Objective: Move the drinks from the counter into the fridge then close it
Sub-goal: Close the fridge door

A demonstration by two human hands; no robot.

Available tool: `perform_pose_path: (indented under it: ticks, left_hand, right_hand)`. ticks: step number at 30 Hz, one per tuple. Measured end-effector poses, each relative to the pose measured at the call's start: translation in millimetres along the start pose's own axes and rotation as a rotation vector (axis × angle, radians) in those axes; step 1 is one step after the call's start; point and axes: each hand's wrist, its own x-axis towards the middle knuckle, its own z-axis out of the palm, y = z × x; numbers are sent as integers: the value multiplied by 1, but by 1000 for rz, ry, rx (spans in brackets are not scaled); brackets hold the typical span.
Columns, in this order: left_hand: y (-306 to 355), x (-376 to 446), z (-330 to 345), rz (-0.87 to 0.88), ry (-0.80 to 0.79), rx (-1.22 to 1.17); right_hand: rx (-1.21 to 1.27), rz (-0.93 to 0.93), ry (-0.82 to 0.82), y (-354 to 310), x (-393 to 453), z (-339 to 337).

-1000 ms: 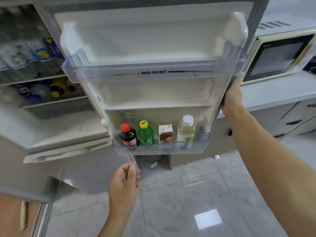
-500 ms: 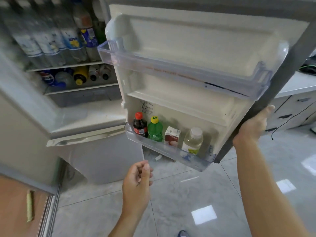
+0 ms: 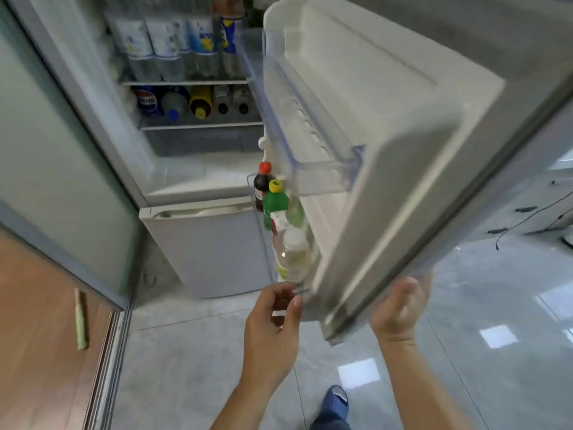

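The fridge door [image 3: 403, 125] stands half swung towards the fridge body [image 3: 198, 169]. My right hand [image 3: 400, 308] presses on the door's outer face near its lower corner. My left hand [image 3: 273, 330] hovers loosely curled just below the door's bottom shelf and holds nothing. That shelf carries a dark bottle with a red cap [image 3: 263, 180], a green bottle with a yellow cap [image 3: 275, 201], a small carton [image 3: 280, 220] and a clear bottle with a white cap [image 3: 294, 252]. Inside, upright water bottles [image 3: 167, 48] fill one shelf and several bottles lie [image 3: 198, 102] on the one below.
The lower fridge compartment's door [image 3: 210, 246] is shut. A frosted glass panel [image 3: 46, 144] and a wooden floor [image 3: 37, 336] are on the left. Grey drawers [image 3: 527, 209] stand to the right. My blue shoe [image 3: 336, 398] is on the tiled floor.
The fridge door has swung well towards the fridge under my right hand, which slid down to the lower corner. My left hand stayed in front, holding nothing.
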Motion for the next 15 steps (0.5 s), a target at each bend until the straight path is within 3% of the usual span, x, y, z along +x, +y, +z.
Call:
perform_pose_path:
  ticks: [2, 5, 10, 15]
  left_hand:
    - [4, -8, -6, 48, -2, 13]
    - [6, -15, -17, 151, 59, 3]
    - [-6, -1, -49, 139, 375, -88]
    - [-11, 48, -93, 168, 595, -87]
  right_hand:
    - [-35, -121, -151, -11, -12, 18]
    - [-6, -80, -262, -27, -31, 51]
    - [-44, -27, -467, -40, -52, 107]
    - [-21, -29, -673, -41, -28, 167]
